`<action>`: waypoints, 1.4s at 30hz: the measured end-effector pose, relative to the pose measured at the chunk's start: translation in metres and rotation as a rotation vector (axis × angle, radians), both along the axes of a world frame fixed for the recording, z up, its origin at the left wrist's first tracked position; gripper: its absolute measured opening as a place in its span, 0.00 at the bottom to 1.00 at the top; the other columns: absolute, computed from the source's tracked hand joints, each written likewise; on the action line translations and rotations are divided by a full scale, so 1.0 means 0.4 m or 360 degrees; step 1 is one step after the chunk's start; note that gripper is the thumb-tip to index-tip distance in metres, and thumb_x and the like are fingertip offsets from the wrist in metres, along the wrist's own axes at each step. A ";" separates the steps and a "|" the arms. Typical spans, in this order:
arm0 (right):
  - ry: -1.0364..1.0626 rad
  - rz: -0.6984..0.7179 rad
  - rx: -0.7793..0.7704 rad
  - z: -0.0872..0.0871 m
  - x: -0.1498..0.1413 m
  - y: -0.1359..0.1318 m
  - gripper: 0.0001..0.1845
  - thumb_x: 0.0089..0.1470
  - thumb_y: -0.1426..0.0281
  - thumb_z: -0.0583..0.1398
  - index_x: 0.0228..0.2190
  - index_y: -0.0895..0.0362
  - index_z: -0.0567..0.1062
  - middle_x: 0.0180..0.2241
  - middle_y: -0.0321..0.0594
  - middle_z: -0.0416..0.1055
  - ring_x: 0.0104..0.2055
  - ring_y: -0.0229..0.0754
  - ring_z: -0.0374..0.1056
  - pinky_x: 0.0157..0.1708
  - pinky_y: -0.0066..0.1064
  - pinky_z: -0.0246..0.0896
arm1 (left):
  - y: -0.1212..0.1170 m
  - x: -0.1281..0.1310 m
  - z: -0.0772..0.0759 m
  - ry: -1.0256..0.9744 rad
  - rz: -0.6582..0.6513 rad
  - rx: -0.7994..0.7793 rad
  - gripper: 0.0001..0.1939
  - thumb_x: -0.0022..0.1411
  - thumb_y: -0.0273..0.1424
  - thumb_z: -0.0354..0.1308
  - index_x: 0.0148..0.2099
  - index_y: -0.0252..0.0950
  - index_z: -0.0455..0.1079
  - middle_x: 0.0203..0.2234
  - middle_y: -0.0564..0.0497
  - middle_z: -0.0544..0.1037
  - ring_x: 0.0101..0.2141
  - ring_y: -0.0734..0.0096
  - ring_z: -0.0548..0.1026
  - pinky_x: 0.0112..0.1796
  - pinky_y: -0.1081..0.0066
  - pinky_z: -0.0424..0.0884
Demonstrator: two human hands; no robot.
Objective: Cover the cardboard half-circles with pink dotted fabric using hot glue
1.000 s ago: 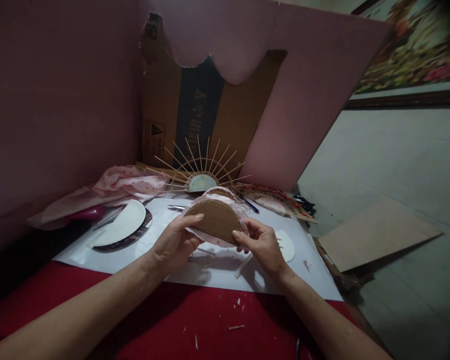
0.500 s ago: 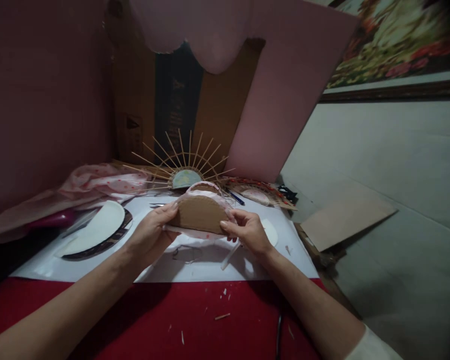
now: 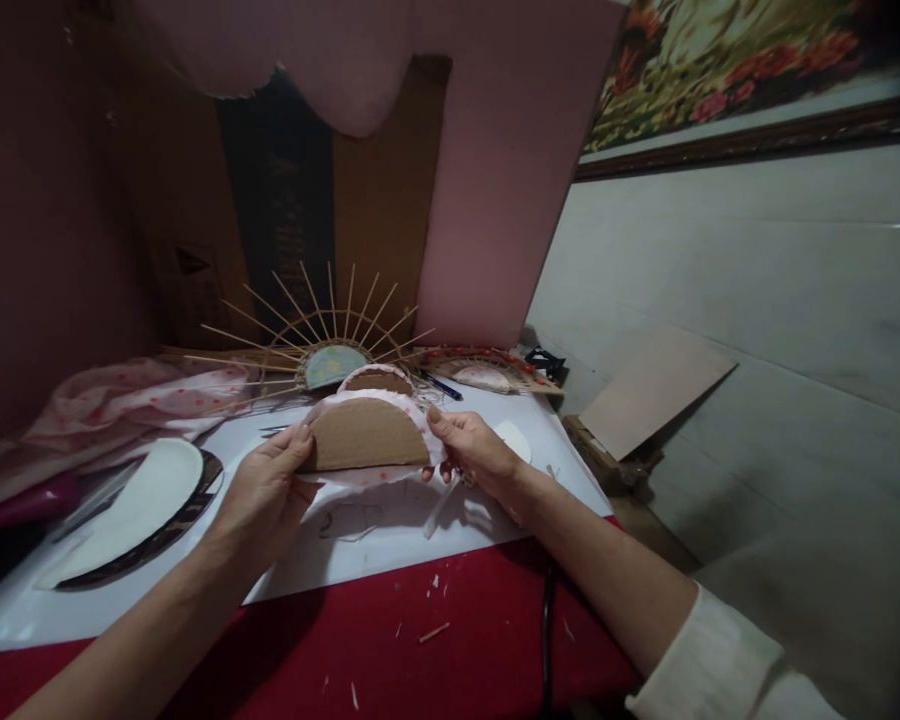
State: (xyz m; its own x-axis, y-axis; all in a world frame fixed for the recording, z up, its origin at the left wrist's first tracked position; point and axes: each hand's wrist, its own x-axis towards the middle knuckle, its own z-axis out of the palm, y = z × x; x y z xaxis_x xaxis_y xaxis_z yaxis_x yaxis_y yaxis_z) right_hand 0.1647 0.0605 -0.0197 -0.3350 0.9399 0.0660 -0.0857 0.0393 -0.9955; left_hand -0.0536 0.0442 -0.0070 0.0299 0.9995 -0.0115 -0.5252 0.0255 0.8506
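Brown box (image 3: 382, 180) at the back: lettering on its dark band is too dim to read. Above white paper (image 3: 375, 550), left hand (image 3: 266, 490) and right hand (image 3: 481, 455) pinch opposite ends of a cardboard half-moon (image 3: 364, 437) bordered by spotted cloth (image 3: 436, 447). Its straight edge, sloping a second ago, now lies nearly level.

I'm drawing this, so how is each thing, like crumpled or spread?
Cardboard half-circle, held up, straight edge down
Dotted cloth, behind the cardboard, edges showing
Left hand, pinching the cardboard
Right hand, at the cloth's edge
Spotted fabric, crumpled
Stick fan, sticks spread
Pen, lying down
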 end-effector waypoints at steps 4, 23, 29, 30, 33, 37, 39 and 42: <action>0.0010 0.0043 0.0004 0.000 0.004 0.002 0.31 0.48 0.43 0.57 0.24 0.61 0.75 0.18 0.38 0.73 0.17 0.35 0.70 0.12 0.20 0.57 | 0.002 0.000 -0.007 -0.0010 0.0044 -0.0014 0.11 0.58 0.20 0.56 0.40 0.31 0.79 0.32 0.46 0.82 0.32 0.69 0.78 0.30 0.79 0.75; 0.0017 0.0089 0.0076 -0.009 0.002 0.007 0.25 0.50 0.49 0.60 0.28 0.60 0.76 0.24 0.38 0.74 0.22 0.36 0.74 0.14 0.19 0.62 | 0.003 0.004 -0.010 -0.0041 0.0123 -0.0015 0.11 0.56 0.20 0.57 0.40 0.28 0.78 0.30 0.44 0.82 0.27 0.70 0.77 0.27 0.76 0.76; -0.0015 0.0160 0.0107 -0.003 -0.002 0.000 0.21 0.47 0.52 0.63 0.28 0.59 0.76 0.26 0.37 0.75 0.25 0.37 0.75 0.14 0.19 0.62 | 0.004 0.003 -0.011 -0.0048 0.0153 0.0003 0.11 0.56 0.21 0.58 0.41 0.30 0.78 0.32 0.45 0.82 0.29 0.73 0.77 0.30 0.79 0.75; -0.0018 0.0170 0.0112 -0.002 -0.003 -0.001 0.21 0.47 0.52 0.63 0.28 0.59 0.76 0.26 0.38 0.75 0.26 0.38 0.75 0.15 0.19 0.62 | 0.004 0.002 -0.013 -0.0047 0.0162 0.0014 0.11 0.56 0.21 0.59 0.41 0.30 0.78 0.32 0.45 0.82 0.30 0.72 0.77 0.30 0.79 0.75; -0.0027 0.0182 0.0129 -0.001 -0.002 0.000 0.20 0.47 0.53 0.64 0.29 0.59 0.77 0.25 0.37 0.74 0.26 0.37 0.75 0.16 0.20 0.61 | 0.007 -0.002 -0.021 -0.0018 0.0157 0.0044 0.12 0.54 0.23 0.61 0.42 0.31 0.78 0.33 0.46 0.82 0.29 0.71 0.76 0.27 0.78 0.74; -0.0035 0.0166 0.0139 -0.002 0.001 0.001 0.19 0.49 0.54 0.63 0.31 0.59 0.77 0.25 0.36 0.73 0.26 0.36 0.73 0.16 0.20 0.60 | 0.012 -0.008 -0.031 0.0000 0.0123 0.0078 0.13 0.55 0.27 0.62 0.44 0.33 0.78 0.34 0.47 0.82 0.28 0.71 0.75 0.24 0.77 0.74; -0.0027 0.0143 0.0148 -0.002 0.003 0.001 0.18 0.49 0.55 0.63 0.31 0.59 0.77 0.26 0.36 0.73 0.25 0.35 0.71 0.17 0.21 0.61 | 0.014 -0.010 -0.032 0.0005 0.0120 0.0088 0.14 0.54 0.28 0.63 0.45 0.33 0.77 0.34 0.47 0.82 0.29 0.71 0.75 0.25 0.77 0.74; 0.0013 0.0100 0.0167 -0.003 0.002 0.000 0.18 0.48 0.55 0.64 0.27 0.58 0.76 0.24 0.34 0.69 0.23 0.32 0.64 0.19 0.23 0.63 | 0.014 -0.009 -0.029 0.0028 0.0131 0.0097 0.14 0.54 0.30 0.64 0.44 0.33 0.78 0.35 0.47 0.82 0.32 0.71 0.76 0.29 0.78 0.74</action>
